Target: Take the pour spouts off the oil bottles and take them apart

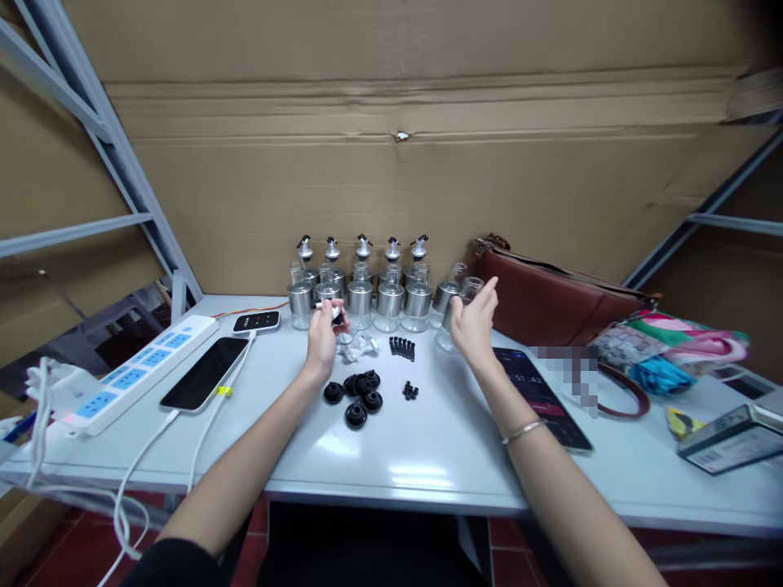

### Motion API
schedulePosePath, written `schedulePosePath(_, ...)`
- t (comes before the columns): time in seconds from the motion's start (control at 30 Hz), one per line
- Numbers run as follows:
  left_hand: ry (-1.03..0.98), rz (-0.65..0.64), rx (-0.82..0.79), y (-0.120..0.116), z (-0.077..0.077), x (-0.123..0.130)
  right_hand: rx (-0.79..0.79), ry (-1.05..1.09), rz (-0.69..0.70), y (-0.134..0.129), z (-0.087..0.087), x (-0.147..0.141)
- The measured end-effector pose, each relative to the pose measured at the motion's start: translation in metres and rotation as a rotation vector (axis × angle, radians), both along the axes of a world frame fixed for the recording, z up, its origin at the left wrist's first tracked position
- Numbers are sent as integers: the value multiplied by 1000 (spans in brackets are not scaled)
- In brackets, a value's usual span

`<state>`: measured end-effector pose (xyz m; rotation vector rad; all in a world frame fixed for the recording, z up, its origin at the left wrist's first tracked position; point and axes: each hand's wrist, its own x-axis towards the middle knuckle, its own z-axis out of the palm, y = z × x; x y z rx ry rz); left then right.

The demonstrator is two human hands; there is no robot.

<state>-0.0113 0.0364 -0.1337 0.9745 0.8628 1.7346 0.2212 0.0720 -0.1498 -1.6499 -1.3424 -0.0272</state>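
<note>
My left hand (pixel 324 338) is closed around a small silver-and-black pourer spout (pixel 337 314), partly hidden by the fingers. My right hand (pixel 474 324) is at the rightmost glass bottle (pixel 449 336), its fingers stretched out and thumb apart; whether it touches the glass I cannot tell. That bottle stands upright without a spout. Below my left hand lie clear and silvery pieces (pixel 358 346). Closer to me are several black round stoppers (pixel 356 415), with short black tubes (pixel 402 349) in a row and tiny black caps (pixel 410 391) to their right.
Along the cardboard wall (pixel 397 187) stand glass bottles with metal sleeves (pixel 390 302), the back ones topped by spouts (pixel 364 244). A power strip (pixel 140 371) and phone (pixel 205 375) lie left. On the right are a brown bag (pixel 550 293), tablet (pixel 550 408) and box (pixel 727 440).
</note>
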Motion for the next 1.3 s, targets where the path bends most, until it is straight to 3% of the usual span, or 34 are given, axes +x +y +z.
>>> schedulePosePath(0.23,20,11,18,3,-8,2,-104,62,185,13,-16,0)
schedulePosePath(0.53,254,-28,-12,3,-9,3,30,-57,2,-2,-5,0)
schedulePosePath(1.07,298,-150,-10,0,-7,1,-107,-132,110,3,-11,1)
schedulePosePath(1.2,361,-199,17,-3,-5,2,-3,-178,106,-2,-9,-6)
schedulePosePath(1.3,402,-225,26,-6,-4,4,193,-185,249,-11,0,-18)
